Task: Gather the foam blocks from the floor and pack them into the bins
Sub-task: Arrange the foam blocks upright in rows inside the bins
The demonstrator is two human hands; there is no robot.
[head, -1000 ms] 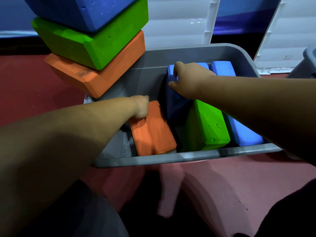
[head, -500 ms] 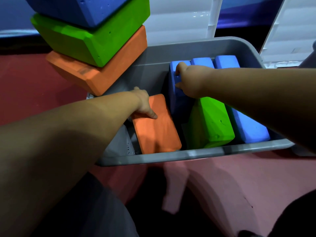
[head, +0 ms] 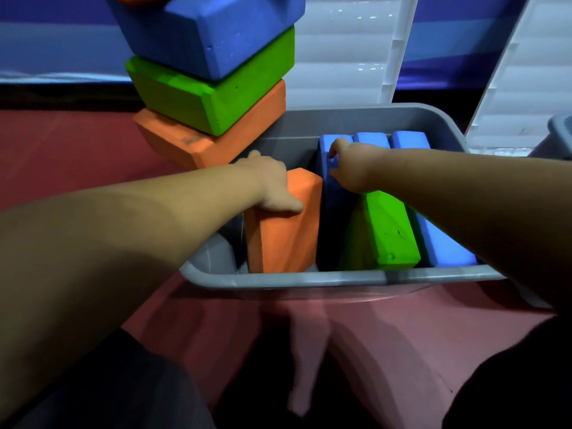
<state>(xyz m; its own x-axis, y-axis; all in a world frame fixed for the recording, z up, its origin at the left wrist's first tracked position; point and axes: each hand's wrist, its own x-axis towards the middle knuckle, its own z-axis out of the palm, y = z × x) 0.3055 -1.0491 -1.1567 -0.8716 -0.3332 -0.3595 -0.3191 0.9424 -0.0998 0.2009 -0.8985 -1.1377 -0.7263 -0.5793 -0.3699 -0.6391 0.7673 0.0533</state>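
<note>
Two grips: my left hand point(head: 272, 188) should stand the orange block point(head: 286, 239) snug against the blue block point(head: 330, 218) my right hand point(head: 351, 171) holds.

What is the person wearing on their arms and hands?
Nothing shows: the left forearm and right forearm are bare to the picture's edge, no sleeves. The left hand and right hand have no gloves, and no watch, bracelet or ring is visible.

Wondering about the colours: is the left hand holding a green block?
No, the left hand grips an orange foam block inside the grey bin.
</note>
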